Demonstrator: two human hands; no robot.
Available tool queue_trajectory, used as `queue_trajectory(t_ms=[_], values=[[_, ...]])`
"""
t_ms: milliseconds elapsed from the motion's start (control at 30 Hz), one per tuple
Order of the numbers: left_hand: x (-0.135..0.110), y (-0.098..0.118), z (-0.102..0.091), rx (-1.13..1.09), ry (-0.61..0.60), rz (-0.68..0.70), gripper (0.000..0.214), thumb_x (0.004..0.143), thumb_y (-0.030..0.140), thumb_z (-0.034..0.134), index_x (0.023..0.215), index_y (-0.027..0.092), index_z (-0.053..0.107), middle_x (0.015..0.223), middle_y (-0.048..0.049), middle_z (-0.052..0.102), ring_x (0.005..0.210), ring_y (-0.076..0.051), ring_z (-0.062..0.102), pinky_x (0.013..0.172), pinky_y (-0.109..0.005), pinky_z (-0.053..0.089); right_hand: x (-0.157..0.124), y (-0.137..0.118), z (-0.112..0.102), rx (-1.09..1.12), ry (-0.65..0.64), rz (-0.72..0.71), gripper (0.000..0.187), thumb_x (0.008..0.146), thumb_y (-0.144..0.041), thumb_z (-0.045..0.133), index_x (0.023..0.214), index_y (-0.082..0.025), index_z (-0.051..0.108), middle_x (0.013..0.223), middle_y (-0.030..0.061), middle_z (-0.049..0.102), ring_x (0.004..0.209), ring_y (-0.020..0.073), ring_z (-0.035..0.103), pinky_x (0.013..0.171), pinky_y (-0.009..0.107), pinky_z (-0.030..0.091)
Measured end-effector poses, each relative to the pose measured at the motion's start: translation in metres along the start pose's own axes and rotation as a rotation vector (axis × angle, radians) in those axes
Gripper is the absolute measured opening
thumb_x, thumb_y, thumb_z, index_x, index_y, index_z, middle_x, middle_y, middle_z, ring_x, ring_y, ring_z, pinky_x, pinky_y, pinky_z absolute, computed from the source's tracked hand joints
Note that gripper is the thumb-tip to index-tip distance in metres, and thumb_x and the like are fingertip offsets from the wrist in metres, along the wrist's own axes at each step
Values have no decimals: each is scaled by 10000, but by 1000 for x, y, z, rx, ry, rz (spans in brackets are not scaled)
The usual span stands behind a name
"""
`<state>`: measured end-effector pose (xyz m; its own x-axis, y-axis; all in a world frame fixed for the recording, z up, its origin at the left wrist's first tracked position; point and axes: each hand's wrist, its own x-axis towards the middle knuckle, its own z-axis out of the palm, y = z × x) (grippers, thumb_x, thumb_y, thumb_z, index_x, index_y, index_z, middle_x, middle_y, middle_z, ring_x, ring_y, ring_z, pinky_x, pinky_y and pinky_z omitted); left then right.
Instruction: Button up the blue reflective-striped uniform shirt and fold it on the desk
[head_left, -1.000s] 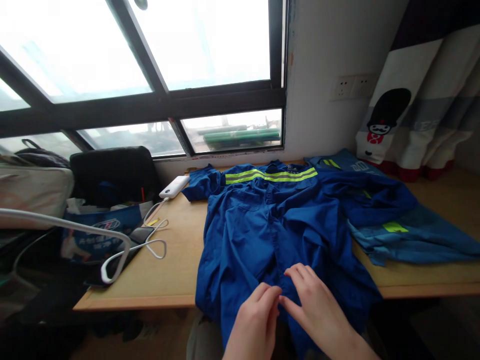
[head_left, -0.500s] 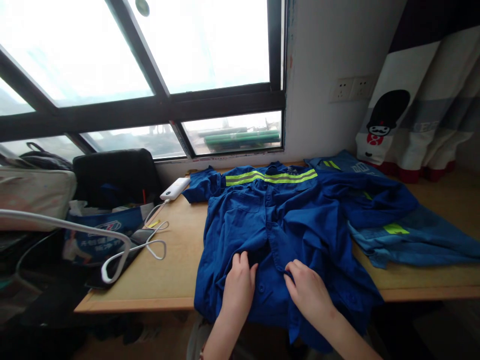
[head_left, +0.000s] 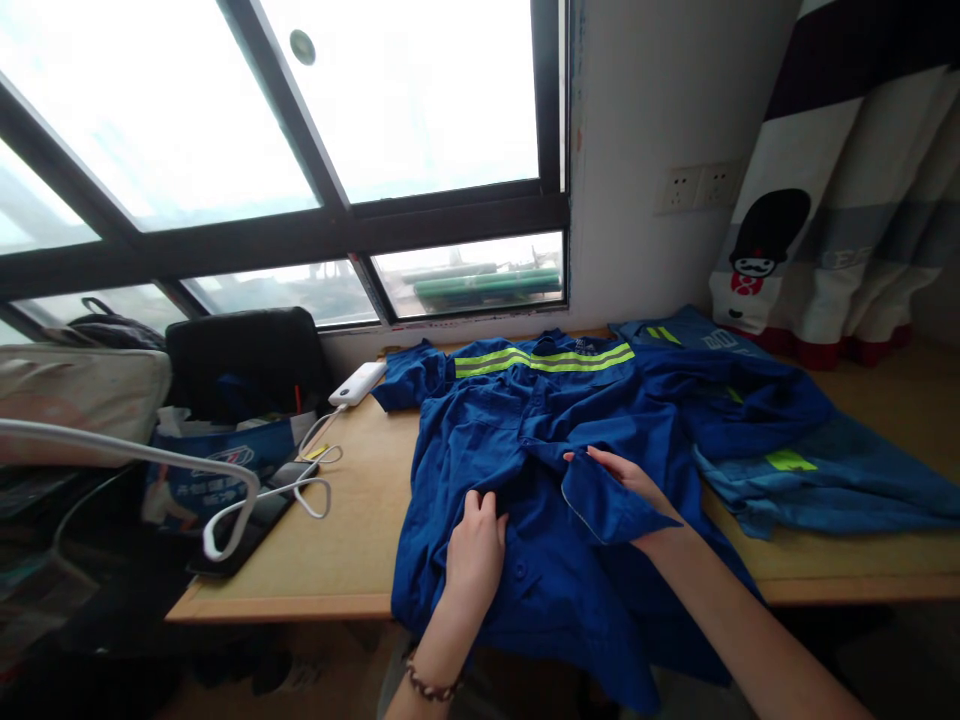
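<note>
A blue work jacket (head_left: 465, 450) with yellow-green and grey reflective tape across its chest lies front up, its lower edge hanging over the table's front. My right hand (head_left: 626, 475) pinches the front edge of the jacket and holds that panel raised and folded back, with a corner draped over the wrist. On the jacket's other front panel is my left hand (head_left: 478, 540), its fingers bent and closed on the cloth; the fingertips are partly hidden in the folds. A button shows on the fabric between my hands. A braided bracelet circles my left wrist.
A second, lighter blue garment (head_left: 817, 490) lies to the right on the wooden table (head_left: 352, 560). At left are a white power bank (head_left: 358, 383), its cable, a dark flat device (head_left: 247, 535) and a blue bag (head_left: 225, 455). A pale lamp-like arm (head_left: 135, 450) crosses in front.
My right hand has moved up, lifting the jacket's front edge and turning it back. My left hand has stayed nearly in place on the cloth. The view has shifted slightly.
</note>
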<state>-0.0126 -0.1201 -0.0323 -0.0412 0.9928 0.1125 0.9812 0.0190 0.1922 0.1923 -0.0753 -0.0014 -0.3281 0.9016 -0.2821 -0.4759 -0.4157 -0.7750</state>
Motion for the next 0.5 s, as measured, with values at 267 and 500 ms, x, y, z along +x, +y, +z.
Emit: queue_trajectory(t_ms=[267, 500], values=[[13, -22, -2, -176, -76, 10, 212, 812, 131, 368, 979, 123, 497, 907, -102, 568, 869, -185, 561, 759, -292, 424, 28, -9, -3, 29, -19, -40, 184, 775, -234, 489, 726, -154, 646, 665, 22, 663, 692, 150, 631, 650, 256, 491], [19, -25, -12, 172, -44, 117, 307, 816, 93, 321, 1031, 175, 524, 981, -92, 534, 782, -169, 567, 645, -268, 431, 55, -9, -7, -69, -211, 18, 75, 688, -199, 629, 747, -153, 624, 600, -21, 623, 543, 106, 595, 568, 222, 459]])
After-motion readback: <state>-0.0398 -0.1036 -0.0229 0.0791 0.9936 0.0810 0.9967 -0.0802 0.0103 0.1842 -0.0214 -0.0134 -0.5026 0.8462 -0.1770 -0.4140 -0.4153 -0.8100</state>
